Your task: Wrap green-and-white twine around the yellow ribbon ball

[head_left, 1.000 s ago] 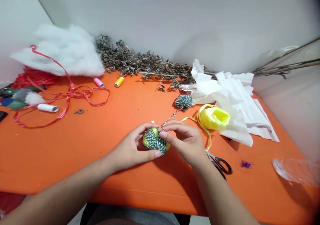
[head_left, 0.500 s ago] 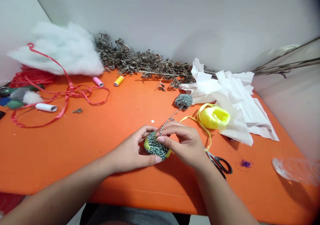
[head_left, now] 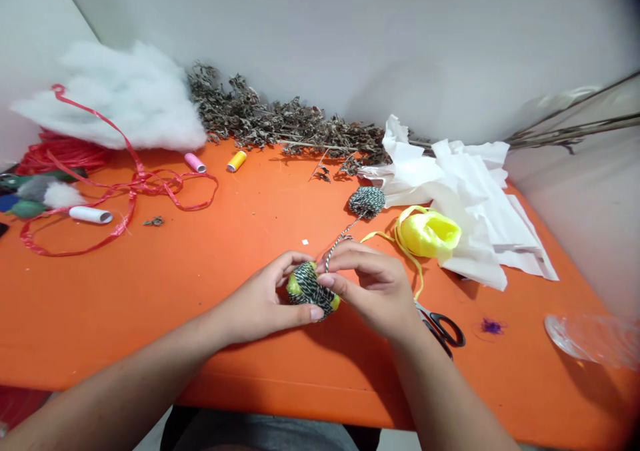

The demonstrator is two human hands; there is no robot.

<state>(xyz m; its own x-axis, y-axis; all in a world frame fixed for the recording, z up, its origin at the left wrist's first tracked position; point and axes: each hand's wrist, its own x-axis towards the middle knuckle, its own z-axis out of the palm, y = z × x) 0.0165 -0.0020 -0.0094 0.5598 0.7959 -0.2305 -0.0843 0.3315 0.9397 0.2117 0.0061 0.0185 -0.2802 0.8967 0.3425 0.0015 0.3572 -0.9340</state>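
Twine-wrapped yellow ball [head_left: 310, 289], held over the orange tabletop [head_left: 150, 304], now turned to show yellow at both ends: left hand [head_left: 260, 297] cupping it, right hand [head_left: 373, 291] pinching the green-and-white twine [head_left: 343, 236] leading to a twine ball [head_left: 367, 202].

The left hand [head_left: 253, 297] cups a yellow ball [head_left: 310, 289] wound with green-and-white twine; the right hand [head_left: 373, 291] pinches the strand [head_left: 340, 241] running far to a twine spool [head_left: 367, 202], near scissors [head_left: 440, 327].
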